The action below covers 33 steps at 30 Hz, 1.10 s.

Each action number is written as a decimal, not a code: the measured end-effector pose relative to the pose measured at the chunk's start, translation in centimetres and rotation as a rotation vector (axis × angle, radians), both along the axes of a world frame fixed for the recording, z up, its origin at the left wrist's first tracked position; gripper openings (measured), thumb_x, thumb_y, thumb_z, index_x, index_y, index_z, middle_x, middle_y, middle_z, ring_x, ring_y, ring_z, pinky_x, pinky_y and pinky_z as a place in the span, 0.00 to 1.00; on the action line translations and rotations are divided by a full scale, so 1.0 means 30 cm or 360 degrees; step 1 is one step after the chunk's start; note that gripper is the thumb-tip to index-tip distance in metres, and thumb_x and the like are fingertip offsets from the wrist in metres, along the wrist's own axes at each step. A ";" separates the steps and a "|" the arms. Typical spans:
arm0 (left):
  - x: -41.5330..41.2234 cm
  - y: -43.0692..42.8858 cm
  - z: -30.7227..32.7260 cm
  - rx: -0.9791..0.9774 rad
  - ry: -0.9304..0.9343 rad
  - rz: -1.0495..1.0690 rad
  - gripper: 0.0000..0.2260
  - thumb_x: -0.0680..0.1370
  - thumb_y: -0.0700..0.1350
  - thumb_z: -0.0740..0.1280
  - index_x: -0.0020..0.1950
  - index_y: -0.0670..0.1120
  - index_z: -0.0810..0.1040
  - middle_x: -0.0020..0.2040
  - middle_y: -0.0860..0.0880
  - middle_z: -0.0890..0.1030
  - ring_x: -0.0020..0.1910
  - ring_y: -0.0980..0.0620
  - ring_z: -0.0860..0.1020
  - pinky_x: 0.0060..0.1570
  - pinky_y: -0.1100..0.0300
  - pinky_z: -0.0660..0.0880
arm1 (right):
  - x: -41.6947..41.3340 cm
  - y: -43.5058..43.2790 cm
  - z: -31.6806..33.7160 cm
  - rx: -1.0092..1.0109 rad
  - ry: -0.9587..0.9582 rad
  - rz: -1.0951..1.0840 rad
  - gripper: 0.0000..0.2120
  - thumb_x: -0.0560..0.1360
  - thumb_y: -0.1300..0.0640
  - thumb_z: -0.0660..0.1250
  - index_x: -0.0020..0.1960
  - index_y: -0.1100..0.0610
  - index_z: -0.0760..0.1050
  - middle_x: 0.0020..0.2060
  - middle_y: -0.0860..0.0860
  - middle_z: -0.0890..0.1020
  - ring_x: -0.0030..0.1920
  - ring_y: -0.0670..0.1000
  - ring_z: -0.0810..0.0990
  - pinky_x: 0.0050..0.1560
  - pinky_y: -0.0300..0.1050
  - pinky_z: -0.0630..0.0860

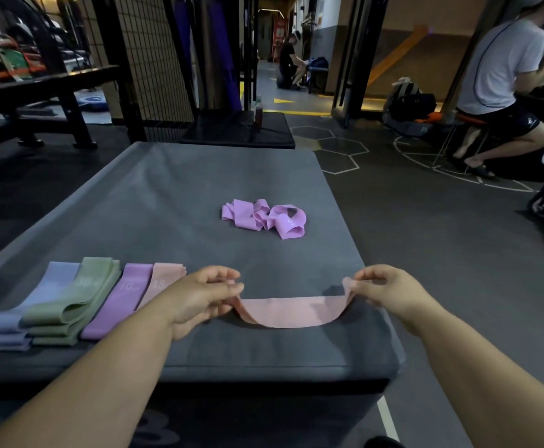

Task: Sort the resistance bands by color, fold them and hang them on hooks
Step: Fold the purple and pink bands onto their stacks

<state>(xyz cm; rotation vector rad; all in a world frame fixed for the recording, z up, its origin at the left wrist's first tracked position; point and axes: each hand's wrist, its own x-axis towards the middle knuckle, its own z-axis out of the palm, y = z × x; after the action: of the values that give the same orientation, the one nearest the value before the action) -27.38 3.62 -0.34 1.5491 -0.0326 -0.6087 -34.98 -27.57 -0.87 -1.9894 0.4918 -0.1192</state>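
Four colours sit sorted by the left hand (204,297); both it and right hand (382,287) pinch a pink band (291,312)'s ends. Purple tangle (264,218) waits, nothing's hung that I can see.

- Grey padded platform (199,182), flat matte top, set on dark gym floor (425,237).
- Near the middle: loose heap of purple bands (261,218).
- At the near left, side by side and folded: lavender band (38,295), green band (80,299), purple band (122,302), folded pink band (165,278).
- Near the front edge: long pink band (290,313), middle resting on the top, both ends lifted.
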 end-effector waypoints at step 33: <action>0.046 -0.001 -0.033 0.0486 -0.0446 0.0410 0.07 0.77 0.43 0.68 0.39 0.45 0.78 0.30 0.49 0.77 0.29 0.52 0.72 0.31 0.62 0.68 | 0.031 -0.015 0.000 0.0200 0.0009 -0.0415 0.07 0.77 0.62 0.65 0.41 0.59 0.79 0.37 0.57 0.82 0.36 0.53 0.79 0.36 0.44 0.74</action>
<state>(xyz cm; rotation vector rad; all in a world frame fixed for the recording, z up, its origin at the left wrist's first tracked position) -25.98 3.60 -1.32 1.8891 0.0497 -0.1947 -34.04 -28.01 -0.87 -1.7972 0.7434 -0.2386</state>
